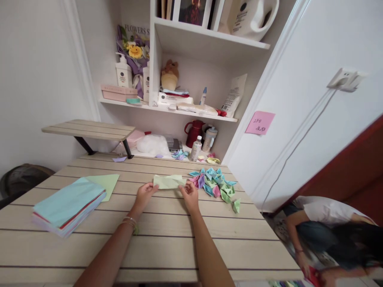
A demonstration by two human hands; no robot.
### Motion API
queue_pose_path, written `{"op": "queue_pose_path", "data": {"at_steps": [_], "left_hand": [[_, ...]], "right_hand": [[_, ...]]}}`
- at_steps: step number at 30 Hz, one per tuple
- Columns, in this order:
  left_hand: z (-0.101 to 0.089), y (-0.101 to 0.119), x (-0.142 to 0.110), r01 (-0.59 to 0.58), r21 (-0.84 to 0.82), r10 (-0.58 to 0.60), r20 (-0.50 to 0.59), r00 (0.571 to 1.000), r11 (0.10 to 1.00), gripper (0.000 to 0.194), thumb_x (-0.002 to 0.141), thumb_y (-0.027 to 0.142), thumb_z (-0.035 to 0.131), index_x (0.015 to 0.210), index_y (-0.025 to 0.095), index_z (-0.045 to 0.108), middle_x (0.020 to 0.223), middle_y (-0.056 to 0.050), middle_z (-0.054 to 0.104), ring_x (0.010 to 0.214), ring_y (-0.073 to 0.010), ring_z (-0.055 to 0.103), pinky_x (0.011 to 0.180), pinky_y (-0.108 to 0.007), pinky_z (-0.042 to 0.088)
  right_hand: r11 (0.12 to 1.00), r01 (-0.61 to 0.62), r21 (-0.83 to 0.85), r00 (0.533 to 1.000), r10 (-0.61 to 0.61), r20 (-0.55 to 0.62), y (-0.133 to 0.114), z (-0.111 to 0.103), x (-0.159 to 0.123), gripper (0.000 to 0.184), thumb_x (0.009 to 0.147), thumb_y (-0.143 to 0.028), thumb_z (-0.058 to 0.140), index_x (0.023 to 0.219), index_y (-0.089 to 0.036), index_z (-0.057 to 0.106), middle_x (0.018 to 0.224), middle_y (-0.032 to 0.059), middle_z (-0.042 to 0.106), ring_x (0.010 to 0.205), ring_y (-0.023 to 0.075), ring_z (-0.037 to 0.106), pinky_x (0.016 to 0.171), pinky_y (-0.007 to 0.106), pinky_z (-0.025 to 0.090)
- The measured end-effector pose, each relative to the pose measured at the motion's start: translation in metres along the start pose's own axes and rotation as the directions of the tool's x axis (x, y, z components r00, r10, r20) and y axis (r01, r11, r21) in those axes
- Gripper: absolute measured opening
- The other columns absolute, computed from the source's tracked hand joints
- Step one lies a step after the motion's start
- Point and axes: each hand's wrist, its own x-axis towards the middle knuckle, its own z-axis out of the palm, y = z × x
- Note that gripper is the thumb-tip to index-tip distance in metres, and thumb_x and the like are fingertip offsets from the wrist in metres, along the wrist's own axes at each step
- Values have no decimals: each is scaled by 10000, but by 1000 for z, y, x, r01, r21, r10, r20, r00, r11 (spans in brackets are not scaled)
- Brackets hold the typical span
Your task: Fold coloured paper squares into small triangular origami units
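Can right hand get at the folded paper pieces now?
Probably yes: the folded paper pieces lie beside the right hand, nothing seen between, but its fingers would first need to release the pale green paper.

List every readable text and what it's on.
"FLOWERS S" (cut off by the divider): backing behind the bouquet.
"250", handwritten: pink note; characters below it unclear.
Too small or blurred: labels on pump bottles, white jug, white box, white pouch, clear bottle.
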Motion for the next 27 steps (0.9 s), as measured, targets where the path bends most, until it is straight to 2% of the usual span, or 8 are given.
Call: {"op": "queue_pose_path", "data": {"at_steps": [3,6,10,13,16,19,24,27], "left_hand": [[1,-2,2,-10,-80,8,-35,999,997,370,562,334,733,810,158,523,724,-34,668,696,-176,644,730,-329,502],[0,-4,3,-28,-117,20,-70,997,993,427,576,321,729,869,188,450,686,6,643,651,-159,649,728,-346,510],[-1,-3,3,-31,-96,28,-42,999,995,377,604,335,705,880,169,509,728,-19,651,716,-169,650,773,-344,502],[2,1,-2,0,-30,3,86,996,1000,430,601,309,708,973,142,572,823,-67,671,801,-191,642,792,-332,490],[5,2,-6,15,28,-20,182,983,999,487,560,256,737,1008,133,590,856,-89,679,840,-209,634,789,-338,489],[6,1,-7,2,47,-10,176,984,999,471,527,228,755,965,127,611,798,-80,687,800,-211,640,777,-349,495],[5,0,-5,-13,65,4,139,990,998,312,527,225,754,806,128,654,687,-53,682,697,-187,639,710,-307,511],[5,1,-4,7,24,-10,122,992,1000,381,511,213,762,863,122,646,713,-57,688,689,-182,638,680,-301,518]], "right_hand": [[993,-68,96,997,72,-34,1,2,0,221,673,-301,624,810,-183,497,731,4,572,637,119,568,586,232,471],[985,-111,132,991,120,-66,1,3,-1,272,655,-313,652,834,-183,493,819,19,592,557,84,543,509,198,448],[981,-136,136,989,143,-37,-1,6,-2,235,637,-305,663,772,-170,527,1016,98,594,548,79,562,495,207,452],[970,-184,161,983,182,27,-2,9,-5,241,617,-291,679,783,-163,561,1065,128,589,621,126,613,519,230,475],[939,-261,222,960,229,159,-4,13,-8,327,577,-263,716,854,-172,567,972,98,634,683,164,638,554,248,501],[912,-327,249,919,245,309,-7,14,-11,459,534,-229,750,946,-177,554,824,56,671,719,183,647,607,276,524],[893,-368,260,890,257,376,-8,13,-9,619,466,-198,785,1031,-178,531,878,54,668,778,195,646,674,317,538],[884,-401,238,853,266,449,-3,10,-8,737,439,-181,800,1109,-186,494,871,46,660,779,200,642,694,345,534]]}}
